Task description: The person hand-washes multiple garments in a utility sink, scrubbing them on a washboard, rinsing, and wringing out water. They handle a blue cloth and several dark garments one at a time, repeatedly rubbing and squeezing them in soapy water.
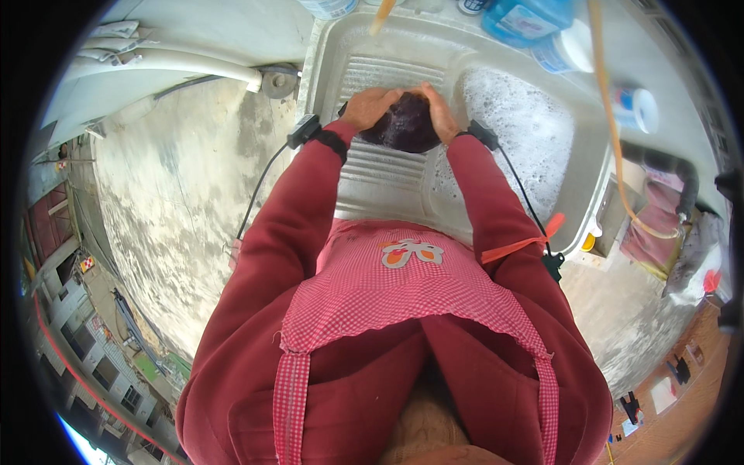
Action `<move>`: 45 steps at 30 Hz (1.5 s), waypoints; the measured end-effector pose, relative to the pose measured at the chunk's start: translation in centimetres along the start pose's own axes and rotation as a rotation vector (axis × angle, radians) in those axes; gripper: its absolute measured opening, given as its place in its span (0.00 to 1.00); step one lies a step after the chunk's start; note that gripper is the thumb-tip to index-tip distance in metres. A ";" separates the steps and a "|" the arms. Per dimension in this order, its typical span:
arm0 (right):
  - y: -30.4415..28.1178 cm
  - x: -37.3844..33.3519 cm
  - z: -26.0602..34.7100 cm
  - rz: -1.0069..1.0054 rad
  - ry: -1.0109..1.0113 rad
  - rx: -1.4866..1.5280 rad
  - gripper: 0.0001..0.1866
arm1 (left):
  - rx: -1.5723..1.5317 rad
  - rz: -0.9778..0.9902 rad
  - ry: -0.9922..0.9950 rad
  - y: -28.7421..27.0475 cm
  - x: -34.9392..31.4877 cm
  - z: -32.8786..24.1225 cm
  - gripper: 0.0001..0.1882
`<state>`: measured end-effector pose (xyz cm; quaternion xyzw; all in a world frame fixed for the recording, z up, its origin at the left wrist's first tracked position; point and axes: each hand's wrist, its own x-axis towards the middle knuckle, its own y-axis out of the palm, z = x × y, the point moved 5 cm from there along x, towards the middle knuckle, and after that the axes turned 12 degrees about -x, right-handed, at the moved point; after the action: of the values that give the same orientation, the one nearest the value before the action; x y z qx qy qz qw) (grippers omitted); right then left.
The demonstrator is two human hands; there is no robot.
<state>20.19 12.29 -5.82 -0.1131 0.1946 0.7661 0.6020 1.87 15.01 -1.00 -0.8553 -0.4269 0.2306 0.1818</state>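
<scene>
A bunched, wet-looking dark maroon cloth [404, 125] is between my two hands over the ribbed washboard [380, 174] of a pale stone-like sink [319, 62]. My left hand [372, 107] curls over the cloth's left side. Along its right side lies my right hand [440, 112], fingers bent over the far edge. Both hands grip the cloth, though some fingertips are hidden behind it. White suds [515, 116] fill the basin just right of the washboard.
On the sink's far ledge stand a blue bottle [527, 19] and a white tub [570, 48]. Another white container [637, 111] sits farther right. A yellowish hose [603, 93] hangs down the right side. A white pipe [178, 63] runs along the left wall.
</scene>
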 end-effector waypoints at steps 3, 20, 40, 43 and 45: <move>-1.9 -5.7 1.4 0.070 -0.173 -0.459 0.33 | 0.065 -0.087 0.262 -1.7 -4.0 -3.1 0.19; -20.0 -27.9 11.2 -0.752 -0.230 -0.579 0.13 | -0.688 -0.779 0.359 -4.9 -2.6 -17.2 0.17; -22.6 -24.1 -15.8 0.021 0.445 -1.608 0.39 | 0.212 0.125 0.143 21.4 6.3 -15.8 0.21; -21.5 -21.9 -17.1 0.044 0.229 -1.651 0.39 | 0.211 0.318 0.113 23.4 5.5 -14.8 0.21; -21.7 -21.1 -17.1 -0.102 0.204 -1.634 0.37 | 0.227 0.358 0.134 24.0 5.0 -14.4 0.22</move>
<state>45.35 -9.37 -16.11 -0.5930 -0.3759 0.6239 0.3432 27.94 3.77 -2.50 -0.9050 -0.2263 0.2484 0.2608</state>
